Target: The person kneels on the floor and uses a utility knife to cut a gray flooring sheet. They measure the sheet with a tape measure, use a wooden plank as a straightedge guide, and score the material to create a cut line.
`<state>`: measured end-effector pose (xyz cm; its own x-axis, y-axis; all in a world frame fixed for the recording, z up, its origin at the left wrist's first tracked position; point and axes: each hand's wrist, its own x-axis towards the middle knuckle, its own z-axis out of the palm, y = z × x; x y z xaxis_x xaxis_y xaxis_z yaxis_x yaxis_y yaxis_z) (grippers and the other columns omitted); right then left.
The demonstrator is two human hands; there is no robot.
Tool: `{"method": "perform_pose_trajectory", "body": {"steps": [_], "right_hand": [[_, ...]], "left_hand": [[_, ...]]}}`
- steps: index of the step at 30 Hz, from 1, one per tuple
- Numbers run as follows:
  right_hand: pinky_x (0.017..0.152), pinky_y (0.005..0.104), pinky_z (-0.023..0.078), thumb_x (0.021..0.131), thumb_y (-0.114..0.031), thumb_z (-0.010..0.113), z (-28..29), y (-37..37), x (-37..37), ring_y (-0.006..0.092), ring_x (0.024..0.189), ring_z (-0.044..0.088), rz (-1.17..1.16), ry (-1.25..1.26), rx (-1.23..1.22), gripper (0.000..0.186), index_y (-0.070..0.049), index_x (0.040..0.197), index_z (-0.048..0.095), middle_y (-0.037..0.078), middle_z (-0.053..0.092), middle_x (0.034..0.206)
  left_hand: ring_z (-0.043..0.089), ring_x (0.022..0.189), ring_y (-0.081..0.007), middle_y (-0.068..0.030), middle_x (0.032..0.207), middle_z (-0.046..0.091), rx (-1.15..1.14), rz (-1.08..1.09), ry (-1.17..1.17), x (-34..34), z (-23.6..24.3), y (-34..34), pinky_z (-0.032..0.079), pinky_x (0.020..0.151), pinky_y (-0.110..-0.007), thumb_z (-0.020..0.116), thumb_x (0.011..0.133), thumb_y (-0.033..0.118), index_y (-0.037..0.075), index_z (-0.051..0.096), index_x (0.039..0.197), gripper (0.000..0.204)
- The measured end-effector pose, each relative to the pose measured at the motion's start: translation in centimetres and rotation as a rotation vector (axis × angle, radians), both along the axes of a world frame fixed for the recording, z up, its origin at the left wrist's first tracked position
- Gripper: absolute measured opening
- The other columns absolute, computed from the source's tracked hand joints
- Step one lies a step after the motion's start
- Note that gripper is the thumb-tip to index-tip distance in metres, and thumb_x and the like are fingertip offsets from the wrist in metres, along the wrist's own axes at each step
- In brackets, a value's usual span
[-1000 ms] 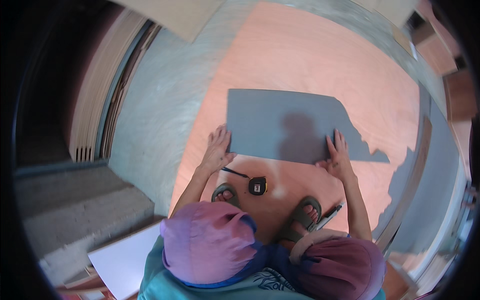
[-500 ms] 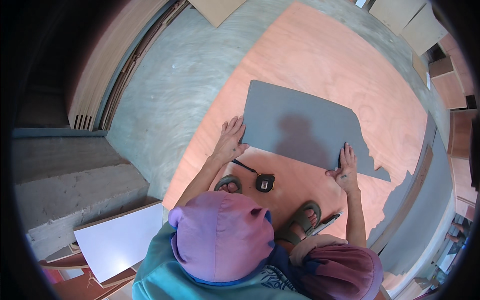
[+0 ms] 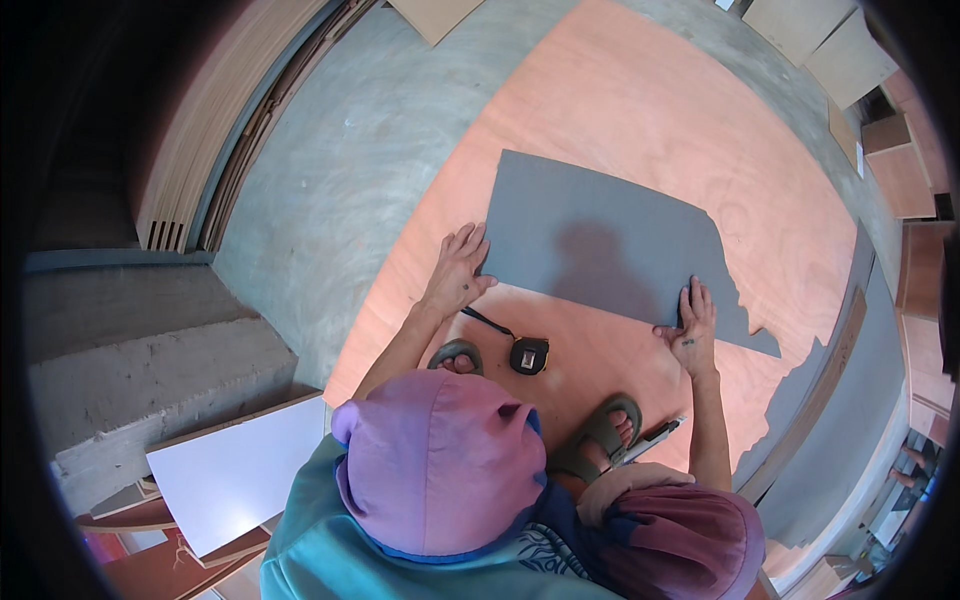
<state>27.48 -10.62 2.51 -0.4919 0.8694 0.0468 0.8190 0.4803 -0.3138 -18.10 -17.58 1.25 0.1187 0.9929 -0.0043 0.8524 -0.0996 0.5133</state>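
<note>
A thin grey sheet lies flat on a large pinkish plywood board. Its right end is jagged; its other edges look straight. My left hand rests at the sheet's near left corner, fingers stretched out along the left edge and thumb pointing right. On the near edge, toward the jagged end, my right hand lies with its fingers extended over the sheet and its thumb out to the left. Neither hand grips the sheet. Between my arms, a black and yellow tape measure with a strap lies on the board.
A utility knife lies beside my right sandal. Farther right, a long wooden strip rests on another ragged grey sheet. Stacked panels stand at left above a concrete step; a white panel is at lower left.
The whole view has shifted slightly, so everything sits a little higher in it. Both hands keep their places on the grey sheet.
</note>
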Motion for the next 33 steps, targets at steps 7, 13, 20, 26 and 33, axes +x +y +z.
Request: {"method": "perform_pose_trajectory", "body": {"steps": [7,13,20,26,33], "right_hand": [[0.111,0.055,0.031,0.059,-0.037,0.087,-1.2,0.3,2.3,0.0462,0.137,0.036,-0.014,0.057,0.004,0.094,0.009,0.133,0.052,0.025,0.037,0.152],[0.117,0.0554,0.024,0.065,-0.027,0.085,-1.1,0.6,3.0,0.0397,0.145,0.027,-0.027,0.135,-0.122,0.084,0.009,0.133,0.052,0.024,0.033,0.154],[0.12,0.0518,0.023,0.071,-0.015,0.079,-1.9,-0.6,3.8,0.0355,0.147,0.025,-0.02,0.23,-0.122,0.069,0.009,0.131,0.054,0.019,0.032,0.156],[0.122,0.0513,0.019,0.075,-0.01,0.076,-1.5,0.1,4.3,0.0333,0.149,0.022,0.014,0.206,-0.228,0.066,0.003,0.136,0.053,0.014,0.03,0.159],[0.12,0.0529,0.022,0.073,-0.01,0.075,-1.5,0.0,5.1,0.0348,0.147,0.025,0.01,0.205,-0.16,0.064,0.004,0.132,0.056,0.017,0.033,0.156]], "left_hand": [[0.032,0.141,-0.0398,-0.0239,0.148,0.044,0.029,0.007,-0.048,1.0,-0.9,0.9,0.027,0.115,-0.047,0.077,0.071,0.021,-0.012,0.059,0.124,0.065],[0.031,0.143,-0.0395,-0.0228,0.151,0.041,-0.057,0.062,-0.006,1.9,-0.5,0.8,0.026,0.117,-0.045,0.079,0.073,0.024,-0.013,0.057,0.128,0.069],[0.026,0.146,-0.0349,-0.0186,0.155,0.037,-0.113,0.032,-0.025,1.6,0.0,1.0,0.024,0.119,-0.041,0.078,0.078,0.019,-0.011,0.054,0.132,0.067],[0.027,0.146,-0.0342,-0.0178,0.156,0.036,-0.14,0.051,-0.008,1.4,0.1,0.8,0.024,0.119,-0.041,0.078,0.078,0.019,-0.01,0.054,0.132,0.065],[0.03,0.144,-0.0352,-0.0192,0.153,0.04,-0.101,0.042,-0.008,2.1,-0.7,1.1,0.028,0.118,-0.042,0.079,0.075,0.017,-0.009,0.056,0.131,0.066]]}}
